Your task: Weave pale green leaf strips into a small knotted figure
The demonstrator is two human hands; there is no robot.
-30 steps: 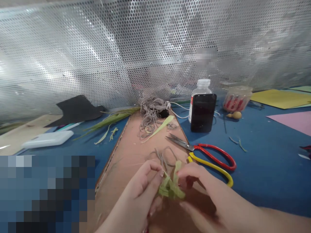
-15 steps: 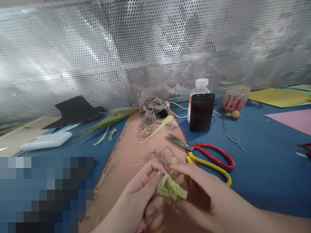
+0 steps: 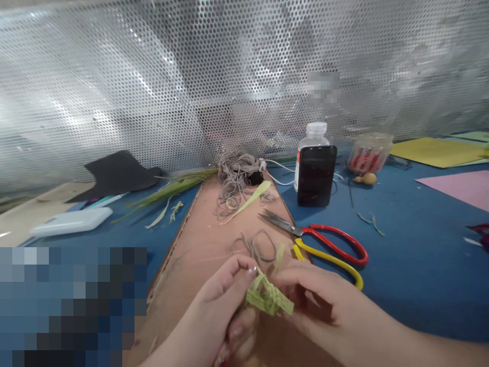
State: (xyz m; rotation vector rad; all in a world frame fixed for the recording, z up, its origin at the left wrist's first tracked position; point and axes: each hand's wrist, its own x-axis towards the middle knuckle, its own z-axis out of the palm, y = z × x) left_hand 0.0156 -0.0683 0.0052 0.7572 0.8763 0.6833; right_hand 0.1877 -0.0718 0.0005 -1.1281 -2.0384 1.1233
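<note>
The left hand [image 3: 225, 300] is pinching the knotted green leaf piece [image 3: 269, 299] between its fingers above the brown board [image 3: 198, 255]. The right hand [image 3: 332, 306] is curling its fingers around the piece's three o'clock side; whether they are gripping it cannot be told. From the piece, loose cord loops [image 3: 263, 244] are lying at twelve o'clock, and the red-and-yellow scissors [image 3: 311, 232] are resting at about two, partly on the board. A phone [image 3: 316, 176] is standing against a bottle [image 3: 316, 131] at one o'clock on the blue worktop [image 3: 412, 265].
</note>
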